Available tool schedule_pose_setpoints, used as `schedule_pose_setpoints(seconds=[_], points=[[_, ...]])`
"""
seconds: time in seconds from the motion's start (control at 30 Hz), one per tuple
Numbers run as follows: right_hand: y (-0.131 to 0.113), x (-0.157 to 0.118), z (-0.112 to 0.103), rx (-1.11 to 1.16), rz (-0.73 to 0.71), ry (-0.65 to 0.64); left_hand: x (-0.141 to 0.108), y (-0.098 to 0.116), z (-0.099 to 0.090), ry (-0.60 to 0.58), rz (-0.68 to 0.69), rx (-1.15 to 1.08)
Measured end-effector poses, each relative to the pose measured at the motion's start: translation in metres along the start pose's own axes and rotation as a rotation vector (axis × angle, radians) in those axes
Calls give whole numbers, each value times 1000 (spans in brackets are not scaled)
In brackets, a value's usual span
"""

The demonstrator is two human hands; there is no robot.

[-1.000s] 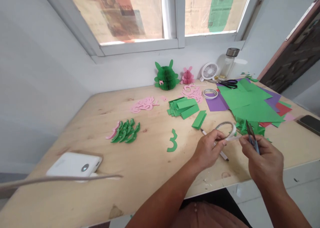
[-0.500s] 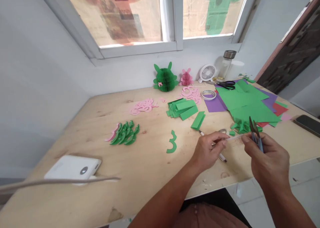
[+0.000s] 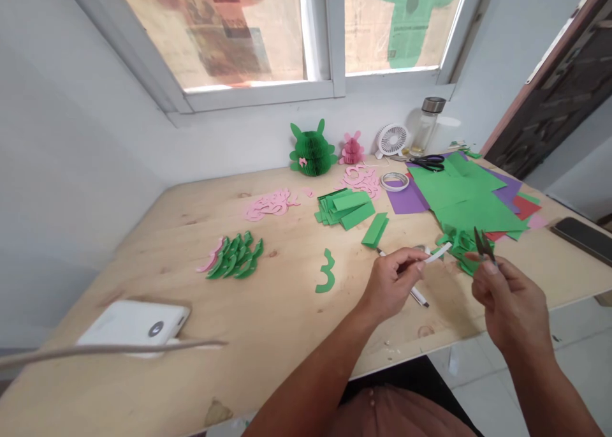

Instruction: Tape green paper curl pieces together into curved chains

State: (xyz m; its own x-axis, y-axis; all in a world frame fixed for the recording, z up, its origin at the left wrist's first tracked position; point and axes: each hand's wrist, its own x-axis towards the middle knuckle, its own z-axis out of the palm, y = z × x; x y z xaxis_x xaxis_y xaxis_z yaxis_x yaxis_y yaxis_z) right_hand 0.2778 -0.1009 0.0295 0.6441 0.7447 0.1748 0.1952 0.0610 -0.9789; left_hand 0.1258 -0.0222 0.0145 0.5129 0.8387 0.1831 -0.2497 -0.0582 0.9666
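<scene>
Pinched between the thumb and fingers of my left hand [image 3: 394, 281] is a narrow strip of white tape [image 3: 438, 253], its free end pointing right. My right hand [image 3: 509, 296] is closed around small scissors [image 3: 484, 244], blades up and slightly apart, most of the handles hidden in the palm. Under my left hand lies a pen [image 3: 419, 295], partly covered. A ring-shaped roll [image 3: 421, 248] shows just behind the fingers. Left of that hand are a green cut-out shaped like a 3 [image 3: 326, 272] and a folded green paper piece [image 3: 375, 230].
Green scraps [image 3: 461, 245] lie behind my right hand, with green sheets [image 3: 471, 194] beyond. Also on the table are folded green strips [image 3: 345, 208], green curved pieces [image 3: 236, 256], pink cut-outs [image 3: 270, 205], a tape roll [image 3: 394, 182], black scissors [image 3: 427, 162], a phone [image 3: 584, 239] and a white power bank [image 3: 136, 325].
My right hand, with the scissors, has moved away from the tape strip and slightly down. The strip's right end is now free and tilts upward from my left hand. The view has shifted slightly.
</scene>
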Motion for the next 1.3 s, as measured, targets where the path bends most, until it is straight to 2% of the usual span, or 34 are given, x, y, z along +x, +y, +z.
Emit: schedule_pose_setpoints(seconds=[0.1,0.23,0.47,0.67,1.0,1.3], points=[[10,-7,-2,199,190,-107,1,2,-1,3,12,-61],[18,-16,0,161,262,-163,2,3,-3,10,3,-92],[20,-15,8,124,221,-222,2,8,-8,16,-32,-88],[20,-12,12,121,222,-220,2,8,-10,10,-33,-94],[15,-10,10,-18,117,-238,2,10,-10,6,-54,-87],[17,-9,8,-35,122,-222,2,13,-11,9,-81,-68]])
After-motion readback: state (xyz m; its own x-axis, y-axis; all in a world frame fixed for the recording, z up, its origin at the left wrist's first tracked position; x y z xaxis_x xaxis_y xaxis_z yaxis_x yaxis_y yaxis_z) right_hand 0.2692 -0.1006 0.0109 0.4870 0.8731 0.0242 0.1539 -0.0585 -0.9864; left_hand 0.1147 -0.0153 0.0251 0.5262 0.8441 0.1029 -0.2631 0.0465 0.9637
